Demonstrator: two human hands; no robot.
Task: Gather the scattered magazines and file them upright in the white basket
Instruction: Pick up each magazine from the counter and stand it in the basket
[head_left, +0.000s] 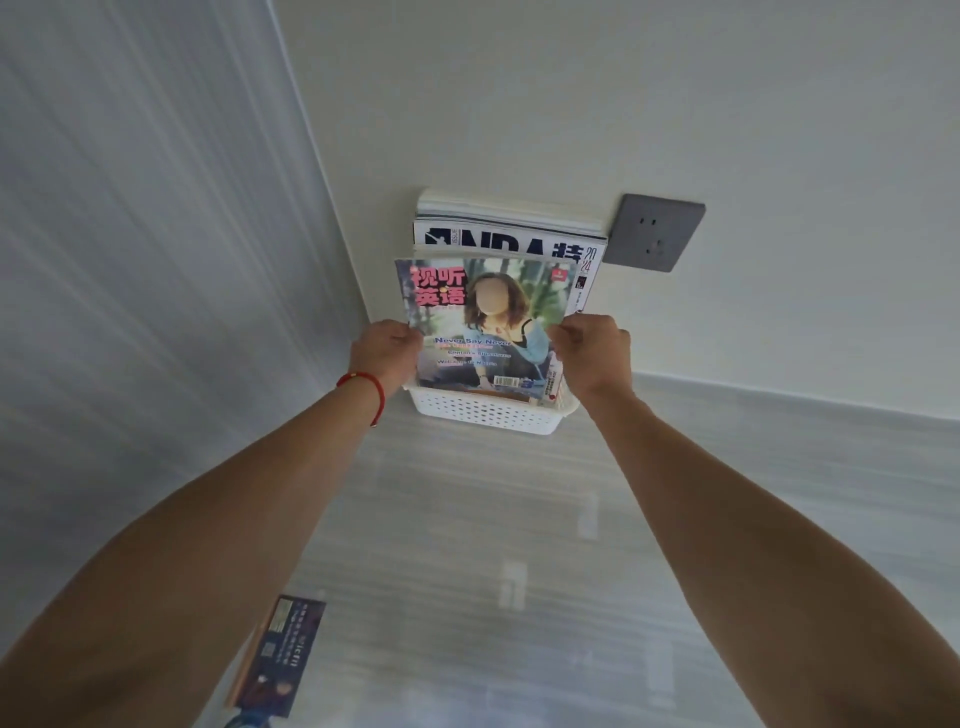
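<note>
Lowering the colourful magazine (483, 322) into the white basket (488, 413) against the wall, we should keep it square and slide it down in front of the two taller magazines (511, 234) already standing there, so its foot seats flat. Our left hand (387, 351) and right hand (592, 348) each have fingers clamped on a side edge. We count one basket, three magazines in it, and one dark magazine (278, 654) lying on the floor.
</note>
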